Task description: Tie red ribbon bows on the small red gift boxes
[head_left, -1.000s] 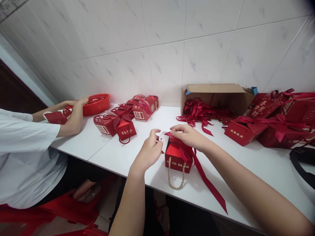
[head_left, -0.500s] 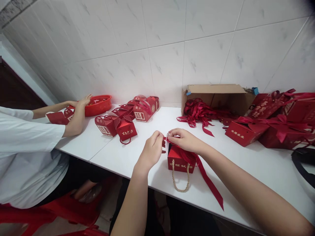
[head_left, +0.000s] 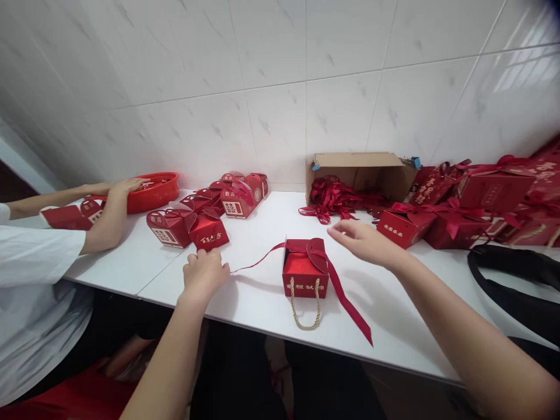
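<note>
A red gift box [head_left: 305, 269] with gold lettering and a rope handle [head_left: 306, 326] stands upright in front of me. A dark red ribbon [head_left: 350, 303] threads through its top flaps; one tail lies on the table to the right. The other stretch runs left, taut and thin, to my left hand [head_left: 205, 271], whose fingers are closed on it. My right hand [head_left: 361, 239] hovers to the right of the box, fingers apart and holding nothing. Just beyond my left hand sits another red box [head_left: 209, 229].
Several red boxes [head_left: 242, 195] stand back left. A person's hand [head_left: 126, 185] rests at a red basin [head_left: 168, 195]. A cardboard box [head_left: 359, 158] with a ribbon heap [head_left: 330, 197] is at the wall. Ribboned boxes [head_left: 459, 224] and a black strap [head_left: 485, 280] lie right.
My left hand has moved left from the box, drawing the ribbon out with it. My right hand has let go of the box top and shifted right. The view has turned slightly right.
</note>
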Demonstrator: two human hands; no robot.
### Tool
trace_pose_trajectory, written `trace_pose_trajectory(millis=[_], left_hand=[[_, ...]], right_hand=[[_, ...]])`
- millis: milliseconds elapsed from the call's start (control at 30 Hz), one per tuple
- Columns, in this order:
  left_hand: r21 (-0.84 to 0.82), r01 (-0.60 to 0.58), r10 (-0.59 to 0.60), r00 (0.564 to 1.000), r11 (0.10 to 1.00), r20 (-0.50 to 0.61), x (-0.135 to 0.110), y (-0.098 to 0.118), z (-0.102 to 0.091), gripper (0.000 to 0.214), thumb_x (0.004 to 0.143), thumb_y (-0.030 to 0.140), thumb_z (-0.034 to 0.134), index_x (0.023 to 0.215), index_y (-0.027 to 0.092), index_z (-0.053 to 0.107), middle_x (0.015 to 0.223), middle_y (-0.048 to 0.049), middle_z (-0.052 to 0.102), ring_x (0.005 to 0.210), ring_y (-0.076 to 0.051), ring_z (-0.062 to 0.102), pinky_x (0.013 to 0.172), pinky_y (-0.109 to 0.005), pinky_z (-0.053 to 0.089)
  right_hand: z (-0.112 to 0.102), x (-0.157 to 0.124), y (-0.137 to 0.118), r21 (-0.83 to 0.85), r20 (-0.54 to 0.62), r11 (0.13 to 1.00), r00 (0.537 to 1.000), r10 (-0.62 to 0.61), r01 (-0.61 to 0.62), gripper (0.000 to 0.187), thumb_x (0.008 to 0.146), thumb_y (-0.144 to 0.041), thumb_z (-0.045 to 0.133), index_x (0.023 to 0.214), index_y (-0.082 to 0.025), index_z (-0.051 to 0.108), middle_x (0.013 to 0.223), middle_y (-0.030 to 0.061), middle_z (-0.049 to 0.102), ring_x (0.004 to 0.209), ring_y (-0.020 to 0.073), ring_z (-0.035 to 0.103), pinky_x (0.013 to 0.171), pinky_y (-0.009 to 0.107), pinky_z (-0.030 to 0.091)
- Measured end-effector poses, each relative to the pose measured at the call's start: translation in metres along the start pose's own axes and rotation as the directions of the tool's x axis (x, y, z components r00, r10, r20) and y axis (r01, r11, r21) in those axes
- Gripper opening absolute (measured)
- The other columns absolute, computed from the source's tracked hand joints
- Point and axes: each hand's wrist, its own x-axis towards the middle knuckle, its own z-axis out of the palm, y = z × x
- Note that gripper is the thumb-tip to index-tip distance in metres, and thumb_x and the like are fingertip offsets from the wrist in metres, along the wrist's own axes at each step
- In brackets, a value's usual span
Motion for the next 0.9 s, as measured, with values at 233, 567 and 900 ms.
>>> trace_pose_trajectory(millis=[233,567,900], left_hand=[[-0.443,-0.165,0.300,0.920,0.881,0.254,-0.015,0.057,0.050,0.040,0.081,0.058,0.040,0.085,0.020,0.052,0.090,-0.0040,0.062,0.083,-0.018,0.057,0.073,-0.027,0.045],[-0.485,-0.037,0.296,0.831,0.874,0.470,-0.014,0.057,0.036,0.045,0.070,0.059,0.058,0.057,0.018,0.045,0.053,0.0056,0.030,0.044,-0.007,0.022,0.041,-0.022,0.011],[-0.445,-0.128,0.314,0.873,0.886,0.374,-0.005,0.071,0.021,0.047,0.062,0.050,0.069,0.049,0.019,0.037,0.049,0.0066,0.026,0.046,-0.007,0.020,0.046,-0.023,0.013]], right_hand=[[0.040,-0.016,0.032,0.324,0.170,0.929,0.977,0.128,-0.178,0.049,0.079,-0.063,0.050,0.097,-0.018,0.055,0.088,0.0060,0.062,0.070,0.0151,0.057,0.067,0.030,0.045],[0.019,-0.017,0.044,0.494,0.160,0.860,0.986,0.054,-0.127,0.046,0.069,-0.059,0.064,0.060,-0.017,0.047,0.055,-0.0077,0.030,0.051,0.0068,0.022,0.049,0.024,0.018],[0.012,-0.015,0.059,-0.246,-0.278,0.887,0.848,-0.451,0.391,0.028,0.084,-0.044,0.055,0.071,-0.022,0.068,0.071,0.0058,0.053,0.064,0.0165,0.047,0.059,0.031,0.039]])
